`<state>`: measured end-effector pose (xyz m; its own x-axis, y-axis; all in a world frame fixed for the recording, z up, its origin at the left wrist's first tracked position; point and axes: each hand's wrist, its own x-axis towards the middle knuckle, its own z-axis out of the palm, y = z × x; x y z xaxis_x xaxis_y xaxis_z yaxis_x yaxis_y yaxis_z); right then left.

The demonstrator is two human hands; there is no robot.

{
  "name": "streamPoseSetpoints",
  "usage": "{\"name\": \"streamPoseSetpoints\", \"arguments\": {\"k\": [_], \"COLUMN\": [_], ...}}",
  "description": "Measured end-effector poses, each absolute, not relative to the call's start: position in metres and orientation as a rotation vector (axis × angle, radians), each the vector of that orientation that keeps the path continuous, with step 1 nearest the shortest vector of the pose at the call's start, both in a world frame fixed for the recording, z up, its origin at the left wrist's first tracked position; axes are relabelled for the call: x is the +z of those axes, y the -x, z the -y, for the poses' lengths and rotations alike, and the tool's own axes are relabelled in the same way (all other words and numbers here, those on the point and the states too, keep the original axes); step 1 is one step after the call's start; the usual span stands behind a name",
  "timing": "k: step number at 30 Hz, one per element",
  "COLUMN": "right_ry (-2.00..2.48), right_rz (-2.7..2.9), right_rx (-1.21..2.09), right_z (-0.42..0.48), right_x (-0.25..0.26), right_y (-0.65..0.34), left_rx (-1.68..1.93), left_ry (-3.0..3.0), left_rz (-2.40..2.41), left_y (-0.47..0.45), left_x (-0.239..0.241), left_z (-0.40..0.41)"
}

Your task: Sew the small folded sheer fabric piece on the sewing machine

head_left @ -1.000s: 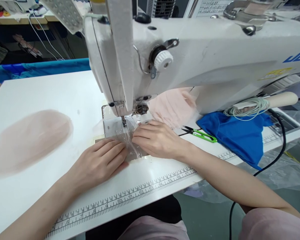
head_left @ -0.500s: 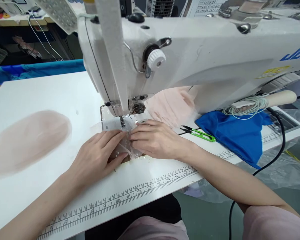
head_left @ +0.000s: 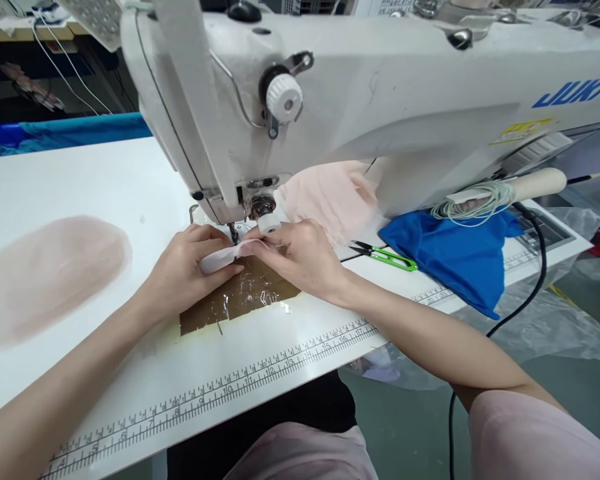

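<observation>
the small folded strip of pale fabric (head_left: 219, 257) lies at the centre of the frame, just below the needle (head_left: 234, 233) of the white sewing machine (head_left: 380, 100). its long axis runs nearly level across the picture, rising slightly from lower left to upper right, so one end sits under the left hand (head_left: 180, 273) and the other under the right hand (head_left: 300, 257).

both hands meet on it. the left hand is closed narrowly around the strip's left end, thumb beneath and fingers over the top. the right hand pinches the right end between fingertips (head_left: 253, 245) drawn close together, right at the presser foot. neither hand is clearly nearer; the strip spans the gap between them, and the needle stands just above its middle, a little toward the right hand's side.

the strip rests above a brown taped patch (head_left: 240, 297) on the white table (head_left: 105, 180), which lies just below both hands. a printed ruler (head_left: 260, 373) runs along the table's lower edge. a sheer pink oval piece (head_left: 45, 273) lies at the left of the frame, well apart from the hands. green thread snips (head_left: 387, 255) and a blue cloth (head_left: 455, 257) lie to the right, with more pale pink fabric (head_left: 330, 197) behind the right hand under the machine's arm.
</observation>
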<state>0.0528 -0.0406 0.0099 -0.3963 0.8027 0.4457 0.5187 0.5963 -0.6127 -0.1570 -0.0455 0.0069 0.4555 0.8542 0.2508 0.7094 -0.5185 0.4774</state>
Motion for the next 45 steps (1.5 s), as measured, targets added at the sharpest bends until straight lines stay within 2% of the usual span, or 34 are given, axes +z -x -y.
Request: {"name": "streamPoseSetpoints", "arguments": {"k": [4, 9, 17, 26, 45], "right_ry": [1.011, 0.966, 0.820, 0.663, 0.676], "right_rz": [2.077, 2.137, 2.322, 2.629, 2.647], "right_rx": [0.511, 0.572, 0.441, -0.024, -0.085], "right_z": [0.044, 0.044, 0.048, 0.059, 0.057], "right_x": [0.010, 0.009, 0.003, -0.003, -0.003], "right_y": [-0.055, -0.056, -0.058, -0.060, -0.062], "left_rx": [0.714, 0.600, 0.557, 0.544, 0.505], "left_ry": [-2.498, -2.612, -2.873, -3.061, -3.014], "left_rz": [-1.333, -1.205, -1.155, -1.151, -1.150], "left_y": [0.157, 0.164, 0.165, 0.170, 0.172], "left_x": [0.005, 0.008, 0.009, -0.004, -0.008], "left_z": [0.048, 0.050, 0.061, 0.082, 0.085]}}
